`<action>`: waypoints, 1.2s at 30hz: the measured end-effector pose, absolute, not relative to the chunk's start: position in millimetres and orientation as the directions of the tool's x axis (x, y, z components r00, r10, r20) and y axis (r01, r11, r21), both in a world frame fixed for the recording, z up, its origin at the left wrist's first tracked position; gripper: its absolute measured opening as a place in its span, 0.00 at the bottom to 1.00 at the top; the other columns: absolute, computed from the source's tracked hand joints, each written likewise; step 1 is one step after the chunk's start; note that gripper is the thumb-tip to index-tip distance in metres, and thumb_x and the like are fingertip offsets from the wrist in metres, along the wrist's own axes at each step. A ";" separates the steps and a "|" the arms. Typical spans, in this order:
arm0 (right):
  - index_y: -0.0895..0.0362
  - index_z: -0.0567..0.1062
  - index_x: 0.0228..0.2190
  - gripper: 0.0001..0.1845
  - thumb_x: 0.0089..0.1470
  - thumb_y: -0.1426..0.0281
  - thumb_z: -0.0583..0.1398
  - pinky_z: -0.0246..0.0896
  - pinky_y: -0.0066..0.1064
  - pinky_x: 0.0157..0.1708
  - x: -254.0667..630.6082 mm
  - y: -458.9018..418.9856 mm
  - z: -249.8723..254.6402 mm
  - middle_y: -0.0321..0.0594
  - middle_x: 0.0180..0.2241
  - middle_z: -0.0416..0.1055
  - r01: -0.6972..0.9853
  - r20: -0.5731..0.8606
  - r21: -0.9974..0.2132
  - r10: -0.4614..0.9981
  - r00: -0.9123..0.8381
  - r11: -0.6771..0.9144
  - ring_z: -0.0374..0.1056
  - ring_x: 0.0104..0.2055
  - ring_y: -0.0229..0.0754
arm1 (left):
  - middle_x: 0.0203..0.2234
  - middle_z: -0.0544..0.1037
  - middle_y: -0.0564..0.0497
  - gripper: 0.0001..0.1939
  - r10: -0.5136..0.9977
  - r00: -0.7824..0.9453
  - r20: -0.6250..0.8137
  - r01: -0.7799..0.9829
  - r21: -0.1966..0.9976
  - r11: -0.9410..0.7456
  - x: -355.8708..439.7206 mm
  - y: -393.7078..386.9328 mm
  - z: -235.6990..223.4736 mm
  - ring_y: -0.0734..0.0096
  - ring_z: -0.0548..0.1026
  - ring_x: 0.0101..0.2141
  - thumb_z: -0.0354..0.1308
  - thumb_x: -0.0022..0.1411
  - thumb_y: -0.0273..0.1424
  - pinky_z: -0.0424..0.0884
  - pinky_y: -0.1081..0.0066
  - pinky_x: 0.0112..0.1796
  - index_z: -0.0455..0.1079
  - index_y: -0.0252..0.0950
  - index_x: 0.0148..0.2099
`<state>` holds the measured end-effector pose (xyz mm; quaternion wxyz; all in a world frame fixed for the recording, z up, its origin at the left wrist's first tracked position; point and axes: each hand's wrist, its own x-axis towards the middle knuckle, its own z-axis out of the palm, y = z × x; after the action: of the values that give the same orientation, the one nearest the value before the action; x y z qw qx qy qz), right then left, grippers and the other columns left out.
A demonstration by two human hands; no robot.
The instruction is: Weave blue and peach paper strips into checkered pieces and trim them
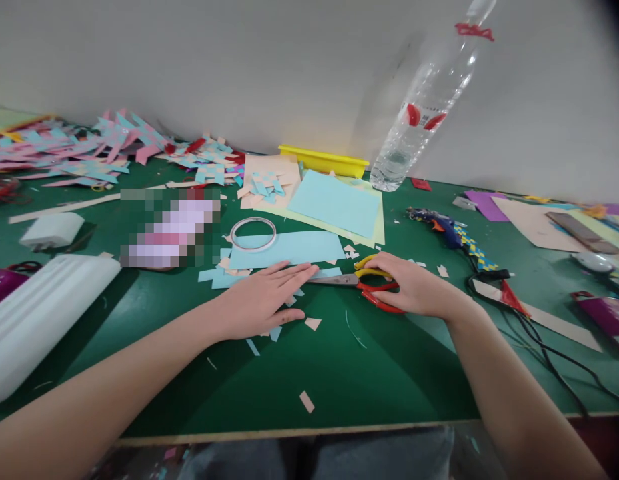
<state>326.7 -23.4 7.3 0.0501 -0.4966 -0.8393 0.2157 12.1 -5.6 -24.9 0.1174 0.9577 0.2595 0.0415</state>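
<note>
My right hand [412, 283] is wrapped round the handles of a pair of scissors [339, 280], one loop yellow and the other red. The blades point left and lie low over the table, their tips close to the fingers of my left hand [269, 297]. That hand is stretched flat, palm down, over small blue and peach paper scraps; what lies under the palm is hidden. Just beyond it sits a light blue paper strip [304, 249], with a white tape roll [253, 235] resting on its left end. Cut blue pieces [212, 278] show beside my left fingers.
Behind are a light blue sheet [339, 203], a yellow tray [324, 161] and a tilted clear bottle [414, 120]. Folded paper strips [104, 143] are heaped at the back left. A blurred-out phone [172, 233] and a white case [44, 320] lie left; black cables [544, 343] lie right.
</note>
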 end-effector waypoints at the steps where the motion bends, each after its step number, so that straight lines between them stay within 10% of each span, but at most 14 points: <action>1: 0.51 0.66 0.50 0.22 0.54 0.60 0.58 0.64 0.40 0.50 326.6 -23.4 7.3 0.41 0.52 0.66 0.813 -0.134 -0.409 0.854 -0.503 0.415 0.67 0.51 0.46 | 0.66 0.49 0.47 0.36 0.508 0.861 0.018 0.488 0.248 -0.837 12.0 -5.6 -24.7 0.62 0.49 0.65 0.42 0.70 0.45 0.48 0.63 0.61 0.30 0.37 0.70; 36: 0.50 0.67 0.50 0.25 0.51 0.56 0.59 0.65 0.42 0.49 330.7 -29.7 18.1 0.41 0.51 0.69 0.815 -0.110 -0.418 0.868 -0.484 0.401 0.67 0.51 0.48 | 0.67 0.46 0.47 0.37 0.553 0.833 0.008 0.532 0.259 -0.806 11.4 -6.8 -25.5 0.59 0.48 0.65 0.43 0.69 0.46 0.52 0.62 0.60 0.30 0.38 0.70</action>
<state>330.7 -29.7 18.1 0.0623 -0.5041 -0.8347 0.2127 11.4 -6.8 -25.5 0.1239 0.9493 0.2859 0.0416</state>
